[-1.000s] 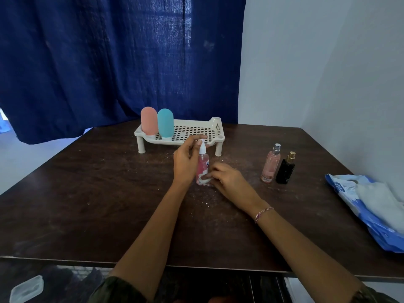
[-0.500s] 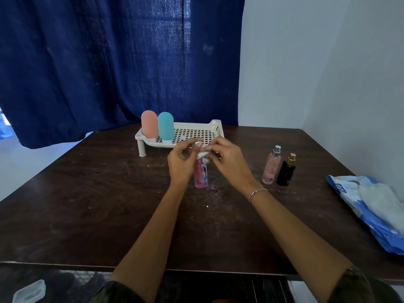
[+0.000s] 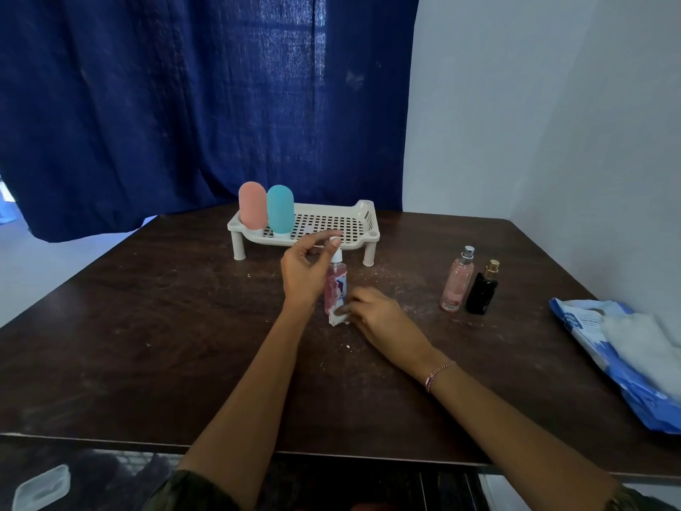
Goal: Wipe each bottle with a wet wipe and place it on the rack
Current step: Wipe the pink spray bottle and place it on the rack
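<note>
A dark blue curtain point(image 3: 184, 105) hangs behind the dark wooden table point(image 3: 147, 344). At the table's far middle stands a white rack point(image 3: 368, 223) on short legs. On its left end a pink bottle point(image 3: 252, 204) and a teal bottle point(image 3: 280, 210) stand upright, touching side by side; the rest of the perforated deck is bare.

In front of the rack, the left hand point(image 3: 304, 271) is raised with fingers curled, thumb and forefinger pinching the white nozzle of the spray bottle point(image 3: 336, 285). That bottle stands upright on the table, pink with a printed label, between the two hands.

At its base the right hand point(image 3: 379, 319) lies low on the table, its fingers curled round a folded white wipe point(image 3: 339, 318) and pressing it against the bottom of the bottle. A thin bracelet point(image 3: 438, 374) circles the wrist.

Further right, a perfume bottle point(image 3: 457, 282) with a silver sprayer and a black bottle point(image 3: 483, 291) with a gold cap stand upright just beside each other, well apart from the rack.

At the table's right edge lies a blue pack point(image 3: 608, 381) with a white sheet point(image 3: 645, 337) on top.
</note>
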A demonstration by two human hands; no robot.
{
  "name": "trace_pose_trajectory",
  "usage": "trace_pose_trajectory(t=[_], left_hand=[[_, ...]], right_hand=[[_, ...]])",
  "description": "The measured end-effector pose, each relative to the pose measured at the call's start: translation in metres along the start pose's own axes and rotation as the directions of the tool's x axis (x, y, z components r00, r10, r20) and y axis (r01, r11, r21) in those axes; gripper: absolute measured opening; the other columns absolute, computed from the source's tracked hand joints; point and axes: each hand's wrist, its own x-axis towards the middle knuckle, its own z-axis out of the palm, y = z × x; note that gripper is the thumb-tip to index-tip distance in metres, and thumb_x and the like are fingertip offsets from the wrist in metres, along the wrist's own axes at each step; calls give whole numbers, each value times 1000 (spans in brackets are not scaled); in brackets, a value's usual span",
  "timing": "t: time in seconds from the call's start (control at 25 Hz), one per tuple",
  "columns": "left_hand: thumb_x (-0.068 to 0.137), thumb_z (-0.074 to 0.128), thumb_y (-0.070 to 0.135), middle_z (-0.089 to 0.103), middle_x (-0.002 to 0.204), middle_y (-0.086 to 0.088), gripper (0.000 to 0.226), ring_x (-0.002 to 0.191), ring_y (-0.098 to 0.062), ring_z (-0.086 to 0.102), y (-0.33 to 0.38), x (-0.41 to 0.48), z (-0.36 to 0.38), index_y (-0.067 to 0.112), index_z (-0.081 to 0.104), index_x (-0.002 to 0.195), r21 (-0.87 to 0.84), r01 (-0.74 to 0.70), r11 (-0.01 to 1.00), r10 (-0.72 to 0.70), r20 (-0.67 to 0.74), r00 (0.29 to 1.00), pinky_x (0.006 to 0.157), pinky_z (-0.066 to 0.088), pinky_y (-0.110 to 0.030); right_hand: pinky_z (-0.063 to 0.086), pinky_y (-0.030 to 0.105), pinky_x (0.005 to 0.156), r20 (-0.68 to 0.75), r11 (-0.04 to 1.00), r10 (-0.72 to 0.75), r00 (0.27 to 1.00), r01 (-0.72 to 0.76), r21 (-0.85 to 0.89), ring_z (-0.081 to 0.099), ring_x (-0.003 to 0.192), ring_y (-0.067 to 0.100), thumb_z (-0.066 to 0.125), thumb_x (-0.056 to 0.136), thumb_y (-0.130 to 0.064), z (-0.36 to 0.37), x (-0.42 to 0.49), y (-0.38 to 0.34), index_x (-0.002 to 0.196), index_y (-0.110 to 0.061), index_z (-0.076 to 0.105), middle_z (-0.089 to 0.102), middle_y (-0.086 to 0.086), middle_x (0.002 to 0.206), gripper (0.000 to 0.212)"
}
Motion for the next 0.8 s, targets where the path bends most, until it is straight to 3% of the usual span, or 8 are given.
trace_pose_trajectory(t=[0.24, 0.36, 0.56, 0.8], left_hand=[[84, 67, 16, 67, 99, 13, 18, 100, -8, 63, -3, 2, -3, 24, 67, 100, -56, 16, 998, -15, 14, 1000, 85, 53, -28], [85, 66, 15, 69, 104, 4, 20, 97, -7, 65, -2, 1, -4, 20, 67, 104, -78, 11, 997, -9, 27, 1000, 80, 54, -22], [85, 66, 15, 67, 95, 15, 18, 90, 2, 64, 0, 3, -7, 24, 68, 100, -42, 35, 998, -37, -25, 999, 74, 53, -17], [86, 66, 15, 63, 92, 22, 20, 88, 6, 62, 4, 2, -7, 28, 66, 100, 23, 20, 1000, -19, -46, 999, 75, 52, -16]], right_hand=[[50, 25, 83, -241, 992, 120, 963, -110, 53, 57, 92, 17, 63, 82, -1, -12, 27, -7, 100, -2, 65, 60, 9, 100, 19], [51, 27, 89, -304, 979, 204, 931, -185, 89, 58, 98, 17, 63, 83, -3, -23, 50, -4, 105, -2, 65, 61, 9, 105, 21], [49, 22, 86, -191, 991, 107, 976, -89, 100, 57, 94, 11, 63, 83, -5, -11, 35, -3, 102, -7, 66, 60, 5, 104, 19], [45, 22, 85, 8, 997, 24, 1000, -24, 73, 55, 96, 16, 63, 84, -7, 5, 3, -3, 99, -7, 67, 58, 6, 102, 15]])
